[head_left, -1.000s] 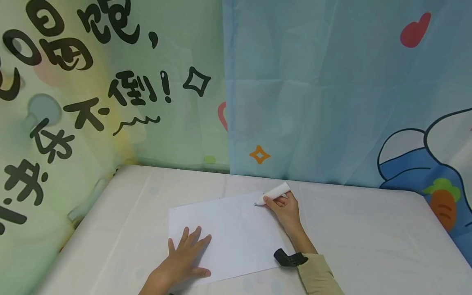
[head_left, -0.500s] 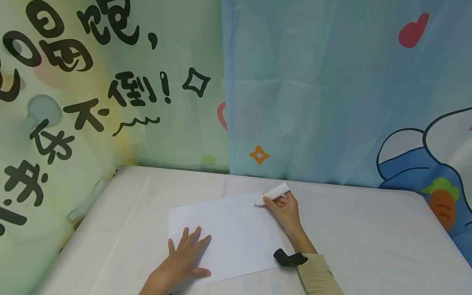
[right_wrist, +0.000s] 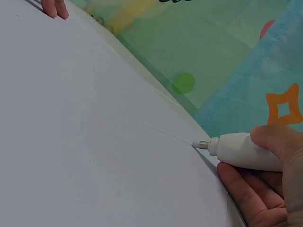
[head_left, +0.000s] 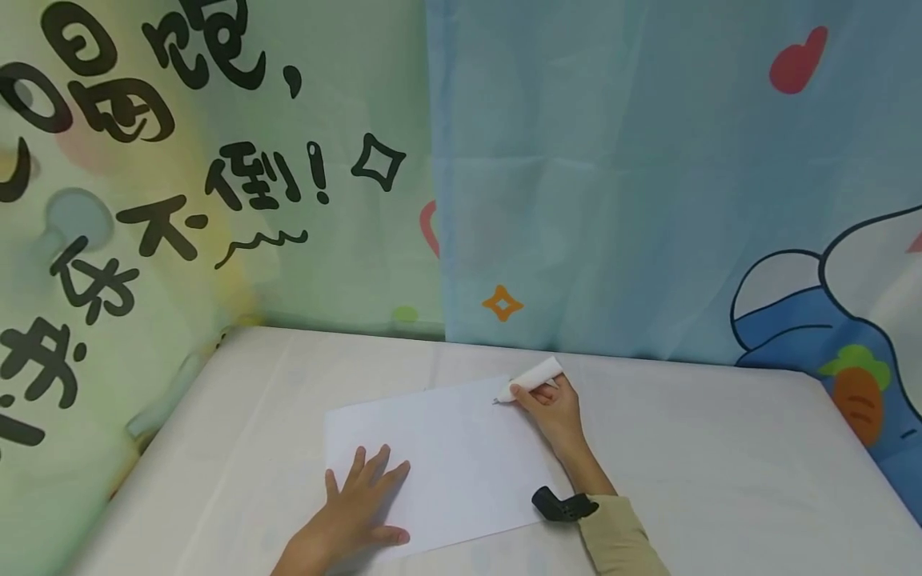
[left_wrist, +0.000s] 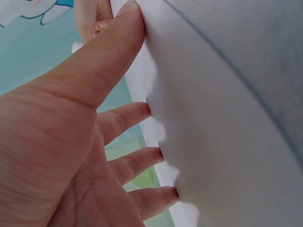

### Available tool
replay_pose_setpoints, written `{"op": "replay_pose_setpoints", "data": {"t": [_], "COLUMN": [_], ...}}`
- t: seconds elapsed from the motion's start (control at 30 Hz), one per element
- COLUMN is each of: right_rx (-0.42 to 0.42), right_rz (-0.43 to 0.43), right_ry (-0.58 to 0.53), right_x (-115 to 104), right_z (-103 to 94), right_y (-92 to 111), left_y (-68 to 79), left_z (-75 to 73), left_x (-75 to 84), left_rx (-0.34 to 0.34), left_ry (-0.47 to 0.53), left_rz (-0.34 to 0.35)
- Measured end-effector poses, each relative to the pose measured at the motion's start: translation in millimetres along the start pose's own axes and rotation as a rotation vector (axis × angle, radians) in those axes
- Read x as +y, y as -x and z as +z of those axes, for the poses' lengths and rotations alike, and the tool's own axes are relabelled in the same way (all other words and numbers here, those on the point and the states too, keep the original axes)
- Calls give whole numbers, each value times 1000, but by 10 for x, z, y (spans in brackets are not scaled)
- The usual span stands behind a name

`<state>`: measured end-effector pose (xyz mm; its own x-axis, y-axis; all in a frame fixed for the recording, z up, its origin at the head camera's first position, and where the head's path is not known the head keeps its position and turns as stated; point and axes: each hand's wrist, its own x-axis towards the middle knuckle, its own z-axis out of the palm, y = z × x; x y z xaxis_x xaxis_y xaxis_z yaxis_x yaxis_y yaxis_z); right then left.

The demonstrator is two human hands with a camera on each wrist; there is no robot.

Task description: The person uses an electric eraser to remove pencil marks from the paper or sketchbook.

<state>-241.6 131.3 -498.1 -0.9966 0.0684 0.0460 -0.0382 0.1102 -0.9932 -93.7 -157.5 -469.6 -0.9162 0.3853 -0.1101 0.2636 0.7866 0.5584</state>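
A sheet of white paper lies on the white-covered table. My left hand is spread on its near left part, fingers apart; in the left wrist view the fingertips touch the surface. My right hand pinches a thick white pen-shaped tool between thumb and fingers, over the paper's far right corner. In the right wrist view, the tool's narrow, metal-collared tip points left and meets the end of a thin, faint line on the paper. Whether the tip presses down, I cannot tell.
The table extends left and right of the paper. Behind it hang a green printed cloth with black characters and a blue cloth with a carrot print. A black strap-like piece sits at my right wrist, by the sleeve.
The head view has shifted slightly, so the scene sits a little further left. Both hands and the white tool keep their places on the paper.
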Motion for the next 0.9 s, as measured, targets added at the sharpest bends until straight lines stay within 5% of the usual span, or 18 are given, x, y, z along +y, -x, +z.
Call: {"op": "replay_pose_setpoints", "data": {"t": [0.9], "right_rx": [-8], "right_rz": [17], "right_ry": [-3], "right_x": [-3], "right_z": [-6], "right_y": [-12], "left_y": [-16], "left_z": [-14], "left_x": [24], "left_rx": [-9], "left_ry": [-7], "left_rz": [-29]}}
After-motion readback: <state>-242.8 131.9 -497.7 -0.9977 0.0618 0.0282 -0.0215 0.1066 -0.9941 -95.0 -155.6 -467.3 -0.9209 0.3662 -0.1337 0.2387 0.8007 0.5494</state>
